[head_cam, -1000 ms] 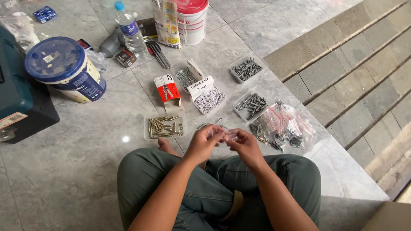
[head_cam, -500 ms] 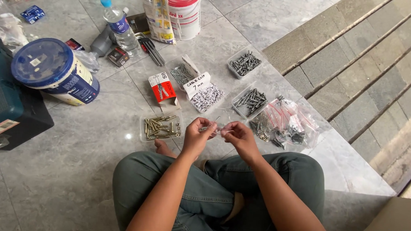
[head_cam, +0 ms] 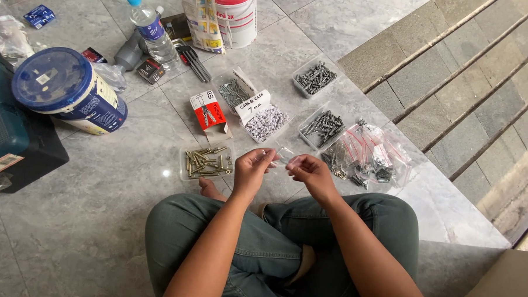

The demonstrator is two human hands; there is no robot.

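Note:
I sit cross-legged on a grey tiled floor. My left hand [head_cam: 254,169] and my right hand [head_cam: 309,170] are raised together above my knees, both pinching a small clear plastic bag [head_cam: 283,158] between the fingertips. Just beyond my left hand lies a clear tray of brass-coloured screws [head_cam: 207,161]. Past my right hand sits a pile of small zip bags with dark screws [head_cam: 366,155]. What is inside the held bag is too small to tell.
Ahead lie a red and white small box [head_cam: 210,114], a tray of white clips [head_cam: 265,121] and two trays of dark screws [head_cam: 323,127] [head_cam: 315,77]. A blue-lidded tub [head_cam: 66,89], a water bottle [head_cam: 149,30], a white bucket [head_cam: 236,16] and a dark case [head_cam: 7,140] stand farther off. Stone steps [head_cam: 449,83] rise at right.
Both hands have stayed together on the small bag, shifting only slightly. The view has tilted, so the floor items sit a little lower in the frame.

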